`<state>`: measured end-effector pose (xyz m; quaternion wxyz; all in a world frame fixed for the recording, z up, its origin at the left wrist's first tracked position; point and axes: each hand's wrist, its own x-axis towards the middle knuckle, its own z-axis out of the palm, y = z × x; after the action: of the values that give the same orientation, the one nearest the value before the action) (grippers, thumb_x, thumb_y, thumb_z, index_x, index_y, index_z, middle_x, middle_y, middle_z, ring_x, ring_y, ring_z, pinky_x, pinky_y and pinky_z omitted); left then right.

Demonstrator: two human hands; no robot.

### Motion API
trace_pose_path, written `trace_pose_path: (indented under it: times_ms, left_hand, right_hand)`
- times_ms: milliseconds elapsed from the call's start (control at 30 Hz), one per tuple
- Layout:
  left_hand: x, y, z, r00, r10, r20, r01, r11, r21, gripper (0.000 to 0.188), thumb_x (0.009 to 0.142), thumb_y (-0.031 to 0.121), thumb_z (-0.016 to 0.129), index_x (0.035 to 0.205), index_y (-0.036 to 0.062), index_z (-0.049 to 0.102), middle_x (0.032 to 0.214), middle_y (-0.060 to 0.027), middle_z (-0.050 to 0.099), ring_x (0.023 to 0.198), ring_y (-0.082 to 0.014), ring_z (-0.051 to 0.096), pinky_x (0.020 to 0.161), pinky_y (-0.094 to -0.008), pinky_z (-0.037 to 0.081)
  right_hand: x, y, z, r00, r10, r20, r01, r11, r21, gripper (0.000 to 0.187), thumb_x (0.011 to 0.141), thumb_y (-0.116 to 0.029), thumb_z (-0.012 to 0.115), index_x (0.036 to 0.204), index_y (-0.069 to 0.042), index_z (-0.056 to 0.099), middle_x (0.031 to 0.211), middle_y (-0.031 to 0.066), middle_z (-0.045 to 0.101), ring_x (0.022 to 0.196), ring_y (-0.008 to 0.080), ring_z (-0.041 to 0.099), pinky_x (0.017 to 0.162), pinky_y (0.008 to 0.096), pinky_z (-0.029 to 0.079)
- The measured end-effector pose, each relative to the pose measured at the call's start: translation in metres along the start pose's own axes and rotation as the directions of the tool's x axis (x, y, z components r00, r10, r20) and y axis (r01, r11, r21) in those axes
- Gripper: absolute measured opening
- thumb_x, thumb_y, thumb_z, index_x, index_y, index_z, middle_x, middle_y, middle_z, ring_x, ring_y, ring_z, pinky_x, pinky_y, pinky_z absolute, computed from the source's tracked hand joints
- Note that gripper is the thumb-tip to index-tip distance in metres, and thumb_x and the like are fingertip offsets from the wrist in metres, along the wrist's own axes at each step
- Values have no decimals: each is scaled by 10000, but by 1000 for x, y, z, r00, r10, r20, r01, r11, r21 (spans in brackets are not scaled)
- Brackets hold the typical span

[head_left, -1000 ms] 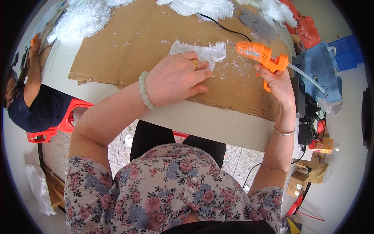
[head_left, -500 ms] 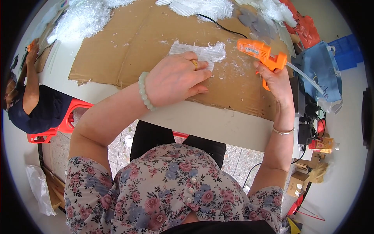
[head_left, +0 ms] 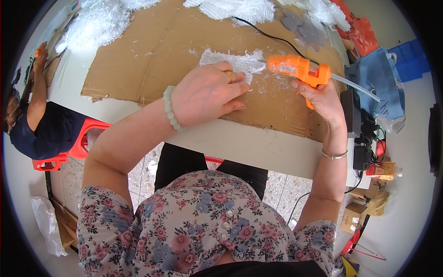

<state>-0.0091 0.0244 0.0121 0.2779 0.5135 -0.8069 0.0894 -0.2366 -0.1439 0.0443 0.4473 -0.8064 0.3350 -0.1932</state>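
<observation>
An orange hot glue gun (head_left: 295,67) is in my right hand (head_left: 325,101), fingers wrapped around its handle. Its nozzle points left, close to the right end of a white ribbed piece with a stringy fringe (head_left: 226,60). A clear glue stick (head_left: 355,87) sticks out of the gun's back. Lying flat with fingers stretched out, my left hand (head_left: 207,92) presses the white piece onto a brown cardboard sheet (head_left: 152,69). Part of that piece is hidden under the hand.
Heaps of white fringed material (head_left: 99,25) and grey flat pieces (head_left: 302,30) lie at the far edge. The gun's black cord (head_left: 272,36) crosses the cardboard. Blue bag (head_left: 380,78) and black adapters (head_left: 362,157) are at right. Another person's arm (head_left: 38,94) is at left.
My right hand has brought the glue gun left, so its nozzle is now near the white piece's end. My left hand has stayed in place.
</observation>
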Motion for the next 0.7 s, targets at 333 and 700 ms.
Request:
trace_pose_path:
  times_ms: [333,700]
  left_hand:
    - [0,0,0,1000,-4,-6,4,1000,-20,325,699,251,720,945,60,625,937,-59,675,856,-225,564,690,-341,498]
    - [-1,0,1,1000,6,-13,-6,1000,-18,326,693,254,724,935,60,625,933,-61,674,846,-225,567,686,-336,497]
  right_hand:
    - [6,4,13,997,2,-81,-7,998,-70,206,813,-78,677,994,-11,607,759,-33,584,611,38,480,526,189,383]
    - [4,-4,1,998,25,-63,-20,997,78,224,805,-80,687,1005,-17,606,795,-20,595,695,44,510,600,202,412]
